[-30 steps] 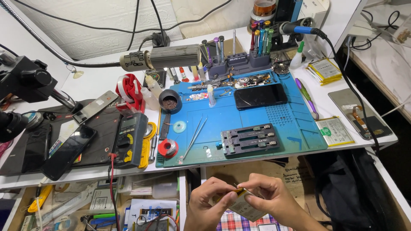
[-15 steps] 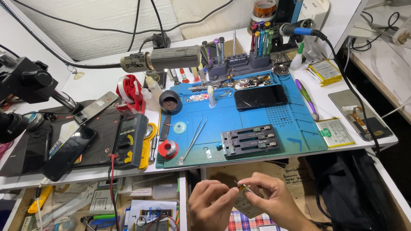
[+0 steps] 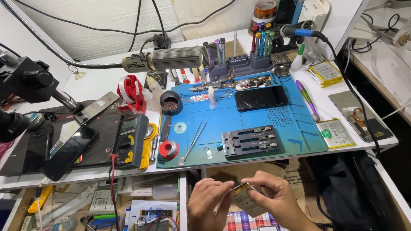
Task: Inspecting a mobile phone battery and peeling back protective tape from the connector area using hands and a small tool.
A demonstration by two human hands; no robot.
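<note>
Both of my hands are below the table's front edge, over my lap. My right hand (image 3: 278,201) grips a small flat phone battery (image 3: 247,200), grey with a yellow strip along its top edge. My left hand (image 3: 209,204) pinches the battery's upper left corner with thumb and forefinger. On the blue work mat (image 3: 257,117) above lie a black smartphone (image 3: 261,98), a dark clamp fixture (image 3: 251,140) and a pair of tweezers (image 3: 195,136).
A yellow-edged multimeter (image 3: 132,139), a solder spool (image 3: 168,149) and phones on a black mat (image 3: 68,145) sit left. A microscope (image 3: 21,85) stands far left. Screwdrivers in a holder (image 3: 244,60) line the back. Spare batteries (image 3: 336,133) and a screen part (image 3: 359,119) lie right.
My hands have shifted slightly lower and closer together on the battery; the left fingers now pinch its corner. Nothing on the table has moved.
</note>
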